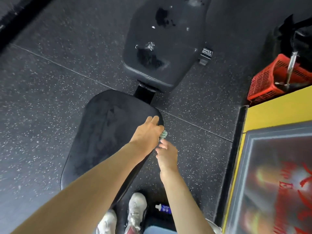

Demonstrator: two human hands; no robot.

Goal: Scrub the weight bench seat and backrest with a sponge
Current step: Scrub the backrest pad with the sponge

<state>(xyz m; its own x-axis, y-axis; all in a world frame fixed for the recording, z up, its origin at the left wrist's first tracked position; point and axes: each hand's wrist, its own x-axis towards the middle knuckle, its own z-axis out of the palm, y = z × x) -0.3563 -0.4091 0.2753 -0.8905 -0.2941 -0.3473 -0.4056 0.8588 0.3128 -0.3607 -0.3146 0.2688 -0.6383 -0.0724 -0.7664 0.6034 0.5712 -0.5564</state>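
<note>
As the scene is viewed from above, a black padded weight bench (145, 94) is seen running from the lower middle to the top of the frame, set on a black rubber floor (50, 81) flecked with white. Its nearer black pad (101, 132) is dulled by a streaky wet film; its farther black pad (177, 39) is marked with dark wet patches and bits of white foam.

At the right edge of the nearer pad, just below the frame's centre, a small green-grey sponge (163, 134) is pressed down by the left hand (146, 134), which is laid palm down with its fingers fairly straight. Only a corner of the sponge is exposed. The right hand (167, 157) is held just below it, fingers loosely curled, a fingertip touching the sponge; whether it is pinched cannot be told.

Two white trainers (135, 211) are seen at the bottom edge, with a small blue-labelled, white-capped bottle (163, 208) beside them. A red plastic mesh basket (263, 81) is placed at the upper right, above a yellow platform (278, 110).
</note>
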